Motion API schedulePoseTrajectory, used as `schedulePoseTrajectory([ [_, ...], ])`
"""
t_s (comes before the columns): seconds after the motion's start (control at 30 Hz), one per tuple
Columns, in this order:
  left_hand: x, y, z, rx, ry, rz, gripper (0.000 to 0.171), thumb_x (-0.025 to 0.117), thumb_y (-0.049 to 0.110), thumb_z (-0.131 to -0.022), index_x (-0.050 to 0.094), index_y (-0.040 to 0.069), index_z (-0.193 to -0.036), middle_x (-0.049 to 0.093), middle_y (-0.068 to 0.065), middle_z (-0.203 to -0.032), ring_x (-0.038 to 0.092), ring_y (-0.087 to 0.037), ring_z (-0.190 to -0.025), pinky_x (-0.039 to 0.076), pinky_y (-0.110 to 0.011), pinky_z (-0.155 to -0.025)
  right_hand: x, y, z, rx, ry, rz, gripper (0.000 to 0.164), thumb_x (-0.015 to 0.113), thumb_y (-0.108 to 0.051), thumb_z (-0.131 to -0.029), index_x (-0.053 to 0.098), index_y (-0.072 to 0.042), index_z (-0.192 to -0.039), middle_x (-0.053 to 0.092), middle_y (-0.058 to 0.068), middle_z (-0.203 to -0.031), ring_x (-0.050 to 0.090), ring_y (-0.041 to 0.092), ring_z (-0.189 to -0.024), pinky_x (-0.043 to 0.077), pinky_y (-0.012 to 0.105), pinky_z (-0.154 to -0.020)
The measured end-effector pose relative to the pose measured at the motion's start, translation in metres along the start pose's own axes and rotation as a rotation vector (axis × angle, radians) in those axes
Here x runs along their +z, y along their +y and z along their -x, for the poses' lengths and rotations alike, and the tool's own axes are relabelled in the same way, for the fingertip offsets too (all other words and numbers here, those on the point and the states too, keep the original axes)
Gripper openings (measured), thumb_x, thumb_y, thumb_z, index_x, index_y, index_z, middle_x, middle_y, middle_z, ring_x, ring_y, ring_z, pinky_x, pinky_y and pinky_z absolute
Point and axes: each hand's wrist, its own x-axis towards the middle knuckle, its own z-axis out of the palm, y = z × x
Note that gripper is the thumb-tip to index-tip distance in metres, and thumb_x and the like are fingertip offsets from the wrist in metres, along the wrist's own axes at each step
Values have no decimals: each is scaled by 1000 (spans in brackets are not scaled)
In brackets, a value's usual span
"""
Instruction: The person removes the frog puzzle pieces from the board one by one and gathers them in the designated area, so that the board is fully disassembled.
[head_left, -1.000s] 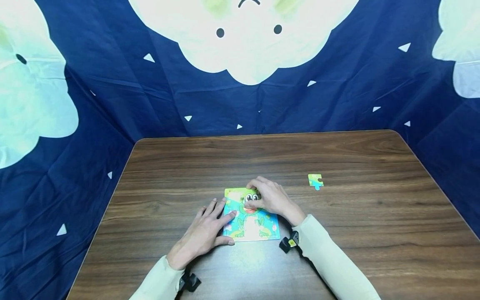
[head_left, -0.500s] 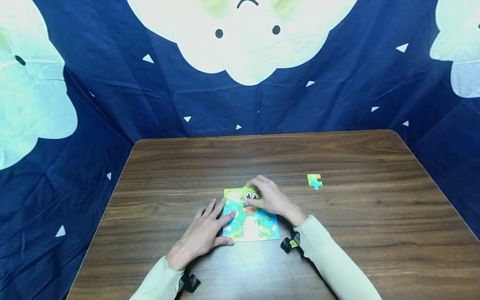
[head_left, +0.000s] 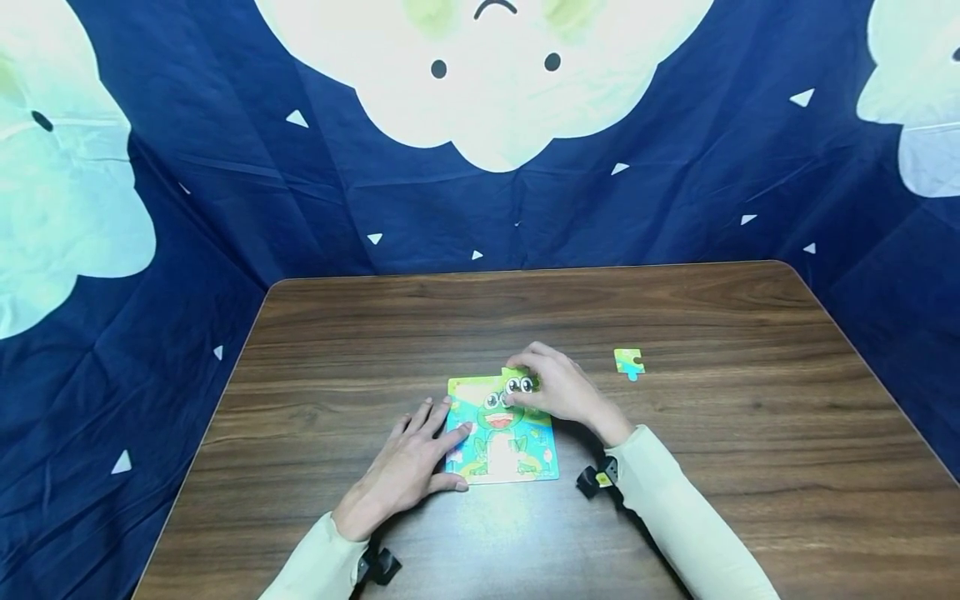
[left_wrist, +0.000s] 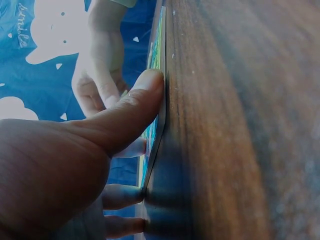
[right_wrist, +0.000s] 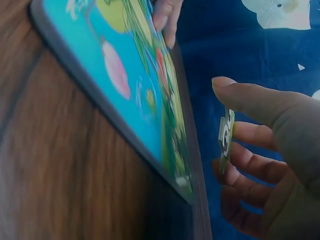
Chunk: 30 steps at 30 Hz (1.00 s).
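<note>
A frog jigsaw puzzle [head_left: 538, 454] in a flat tray lies on the table. My left hand [head_left: 408, 467] rests along its left edge, fingers spread; in the left wrist view the thumb [left_wrist: 145, 90] presses on the border. With thumb and fingertips, my right hand [head_left: 562, 390] pinches a small puzzle piece [right_wrist: 226, 140] printed with the frog's eyes. That piece is lifted off the puzzle, over its upper right part, as the right wrist view shows a gap below it. Eyes are also visible on the puzzle beneath. Fingers hide part of the upper right corner.
Another puzzle piece [head_left: 628, 362], yellow-green and blue, lies on the wooden table [head_left: 750, 400] to the right of the puzzle. A dark blue cloth [head_left: 330, 208] with pale cloud faces hangs behind the table and at its sides.
My right hand has lifted the eye piece from the puzzle and carried it slightly right and up, uncovering eyes underneath. The left hand stays in place.
</note>
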Motion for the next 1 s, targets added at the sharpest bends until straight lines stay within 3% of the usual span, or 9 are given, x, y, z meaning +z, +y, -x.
schedulePoseTrajectory([
  [0.2, 0, 0, 0, 9, 9, 1, 70, 69, 54, -85, 54, 20, -145, 36, -26, -159, 34, -54, -144, 37, -69, -106, -9, 11, 9, 30, 11, 24, 46, 81, -36, -85, 69, -15, -124, 66, 1, -115, 64, 17, -98, 53, 38, -83],
  [0.5, 1, 0, 1, 27, 41, -7, 71, 69, 53, -83, 55, 20, -145, 37, -27, -158, 35, -55, -143, 36, -69, -106, -22, 30, 22, 45, 38, 34, 49, 82, -34, -83, 69, -12, -124, 66, 1, -114, 61, 16, -94, 51, 36, -80],
  [1.0, 2, 0, 2, 19, 40, -1, 71, 71, 52, -84, 54, 19, -145, 36, -26, -159, 34, -54, -144, 35, -70, -107, -71, 78, 48, 53, 82, 157, 46, 84, -27, -81, 70, -9, -121, 66, 6, -111, 60, 19, -89, 50, 42, -80],
])
